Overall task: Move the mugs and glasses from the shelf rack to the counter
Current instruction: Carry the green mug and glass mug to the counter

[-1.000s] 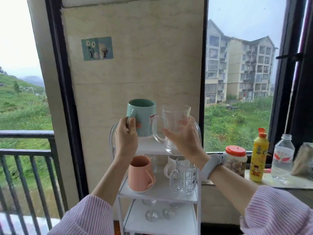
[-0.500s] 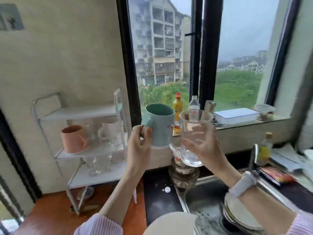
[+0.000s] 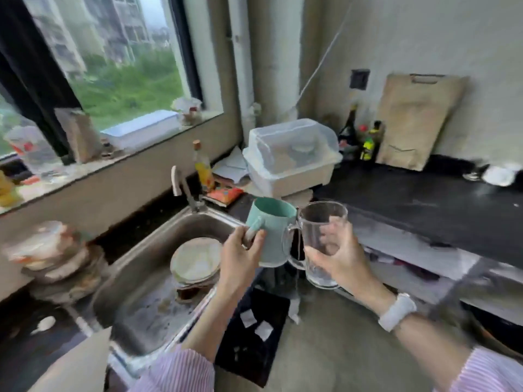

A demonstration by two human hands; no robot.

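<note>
The left hand (image 3: 239, 260) holds a mug (image 3: 270, 232) just left of the glass mug (image 3: 321, 241) in the right hand (image 3: 343, 257), with the sink (image 3: 158, 281) left of both and the counter (image 3: 430, 205) beyond the right hand.

I hold one teal mug (image 3: 271, 230) and one clear glass mug (image 3: 321, 241), one in each of my two hands. One stack of plates (image 3: 196, 263) sits in the one sink (image 3: 147, 278); one cutting board (image 3: 416, 120) leans against the wall.

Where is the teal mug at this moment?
In the head view, the teal mug is held up mid-frame in the left hand, above the sink's right edge, beside the clear glass mug in the right hand.
</note>
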